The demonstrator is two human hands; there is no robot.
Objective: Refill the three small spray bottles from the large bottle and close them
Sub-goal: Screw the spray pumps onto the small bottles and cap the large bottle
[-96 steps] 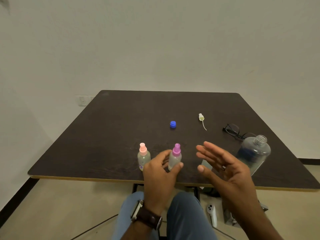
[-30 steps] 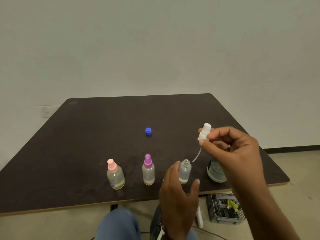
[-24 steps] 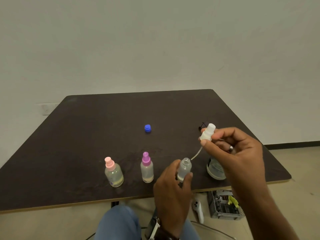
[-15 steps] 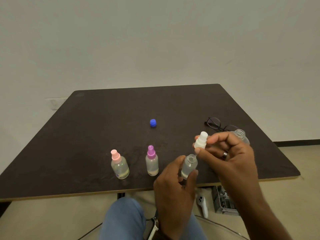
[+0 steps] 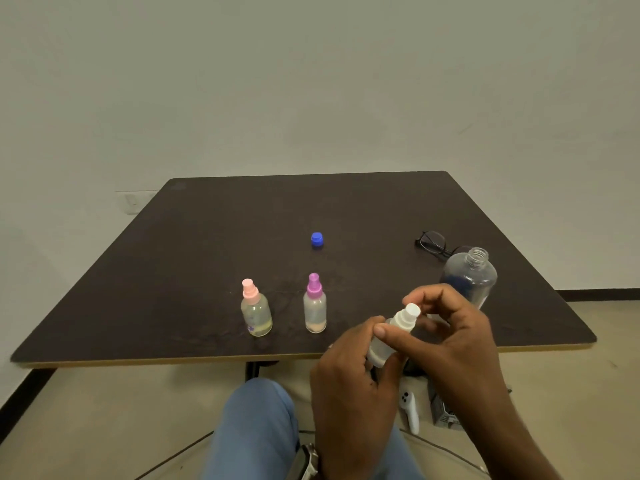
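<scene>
My left hand [image 5: 349,379] grips a small clear bottle [image 5: 381,351], tilted, above the table's front edge. My right hand [image 5: 446,337] pinches the white spray top [image 5: 407,317], which sits on that bottle's neck. Two small bottles stand upright near the front of the table: one with a pink spray top [image 5: 255,308] and one with a purple spray top [image 5: 315,304], both holding some liquid. The large clear bottle [image 5: 471,275] stands uncapped at the right, just behind my right hand. Its blue cap [image 5: 317,239] lies mid-table.
Black glasses [image 5: 434,243] lie at the right, behind the large bottle. The dark table [image 5: 207,237] ends just before my knees [image 5: 256,427]. Below it on the floor are a white controller [image 5: 408,408], a grey box [image 5: 441,410] and cables.
My right hand brought the white spray top down and its tube went into the small bottle; the top now sits on the neck. My left hand took hold of that bottle and lifted it, tilted.
</scene>
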